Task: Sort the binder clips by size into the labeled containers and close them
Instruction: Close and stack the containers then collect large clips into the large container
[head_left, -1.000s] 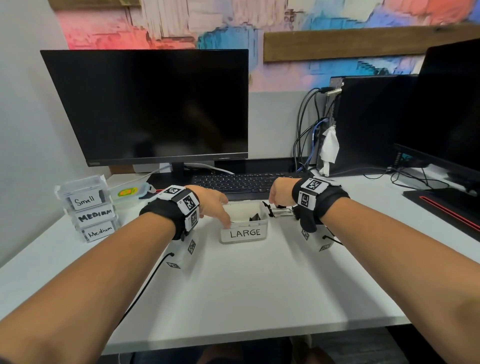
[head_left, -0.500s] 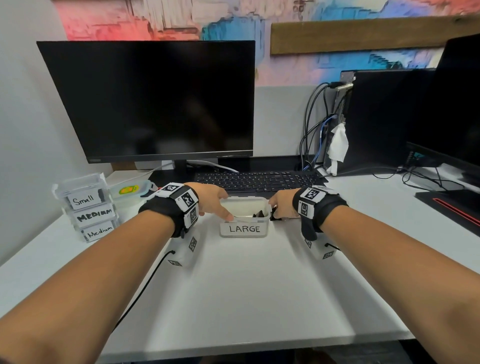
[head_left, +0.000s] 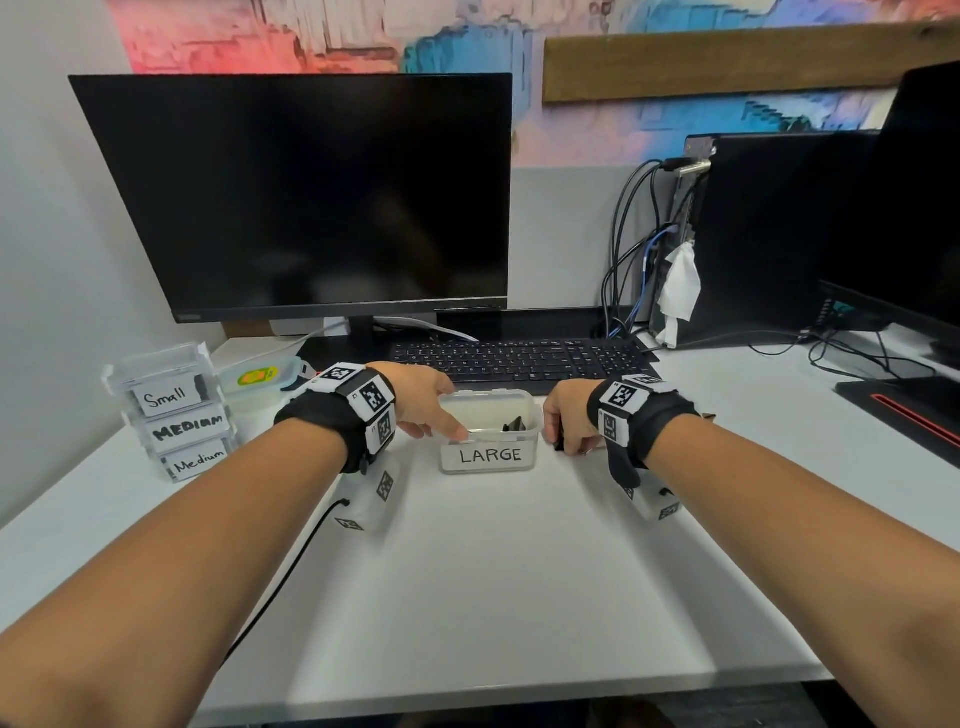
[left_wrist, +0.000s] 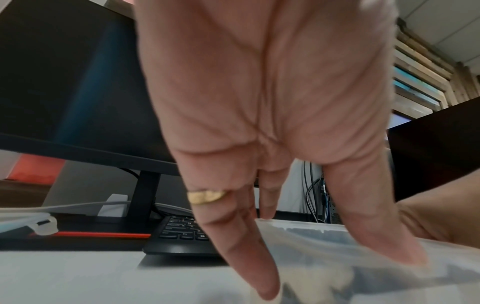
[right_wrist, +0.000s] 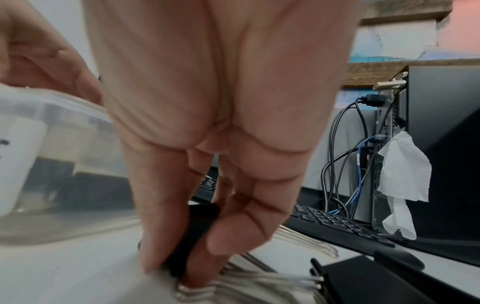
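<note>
The clear open container labelled LARGE (head_left: 488, 457) stands mid-desk in front of the keyboard, with black clips inside. My left hand (head_left: 431, 415) holds its left front corner, thumb (left_wrist: 376, 226) on one side of the rim and fingers (left_wrist: 244, 257) on the other. Just right of the container, my right hand (head_left: 569, 426) is down on the desk. It pinches a large black binder clip (right_wrist: 200, 222) between thumb and fingers. Another black clip (right_wrist: 363, 286) with silver handles lies beside it.
Three closed containers labelled Small, MEDIUM and Medium (head_left: 174, 415) are stacked at the left. A clear box with a green sticker (head_left: 257, 382) sits behind them. The keyboard (head_left: 519, 358), monitor (head_left: 311, 197) and computer tower (head_left: 769, 234) line the back.
My right hand has dropped to the desk right of the container and closed on a clip. The left hand has stayed on the container's left corner.
</note>
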